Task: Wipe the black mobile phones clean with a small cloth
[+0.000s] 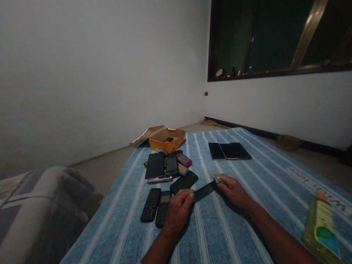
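My left hand point(179, 209) pinches the near-left end of a dark, flat phone point(205, 191), tilted over the striped cloth. At its other end, my right hand point(229, 187) has its fingers closed on a small crumpled whitish wad point(217, 179) that touches the phone's edge. Two keypad phones point(151, 205) point(164, 205) lie side by side at the left of my left hand, which partly covers one of them. Just beyond that hand is a black phone point(184, 182). Farther back is a pile with a dark tablet-like device point(155, 165), a grey phone point(172, 165) and a pink phone point(184, 160).
An open orange box point(167, 142) with a phone inside stands behind the pile. Several dark flat devices point(229, 150) lie at the back right. A bottle of yellow-green liquid point(322, 231) is at the right front, on the striped cloth point(247, 238). A draped seat point(41, 212) is at left.
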`<state>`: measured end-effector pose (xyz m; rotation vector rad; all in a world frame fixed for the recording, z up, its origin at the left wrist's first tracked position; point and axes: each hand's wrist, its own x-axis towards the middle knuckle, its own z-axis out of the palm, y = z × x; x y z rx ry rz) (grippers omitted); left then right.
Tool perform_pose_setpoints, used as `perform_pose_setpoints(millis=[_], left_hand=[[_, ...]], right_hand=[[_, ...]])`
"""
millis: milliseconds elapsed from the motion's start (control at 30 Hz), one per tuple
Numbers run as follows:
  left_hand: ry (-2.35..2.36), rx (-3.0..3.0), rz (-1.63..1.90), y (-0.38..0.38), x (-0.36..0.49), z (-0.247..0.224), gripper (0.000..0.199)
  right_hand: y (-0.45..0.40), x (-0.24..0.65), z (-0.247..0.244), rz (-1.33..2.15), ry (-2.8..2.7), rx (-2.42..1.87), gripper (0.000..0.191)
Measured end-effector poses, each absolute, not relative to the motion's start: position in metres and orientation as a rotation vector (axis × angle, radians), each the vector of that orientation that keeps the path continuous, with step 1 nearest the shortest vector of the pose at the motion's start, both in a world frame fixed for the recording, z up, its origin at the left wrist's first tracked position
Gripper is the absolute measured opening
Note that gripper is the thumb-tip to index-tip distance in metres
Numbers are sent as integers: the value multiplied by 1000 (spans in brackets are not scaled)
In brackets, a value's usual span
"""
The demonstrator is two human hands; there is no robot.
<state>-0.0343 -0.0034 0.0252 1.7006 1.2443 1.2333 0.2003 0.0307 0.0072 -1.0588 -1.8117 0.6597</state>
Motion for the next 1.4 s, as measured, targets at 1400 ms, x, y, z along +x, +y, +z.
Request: perform_pose_setpoints(millis=[1400], left_hand=[[1050,1754,1244,-8,-28,24,34]], right_hand=[[-1,168,69,59,-2157,-826,16]])
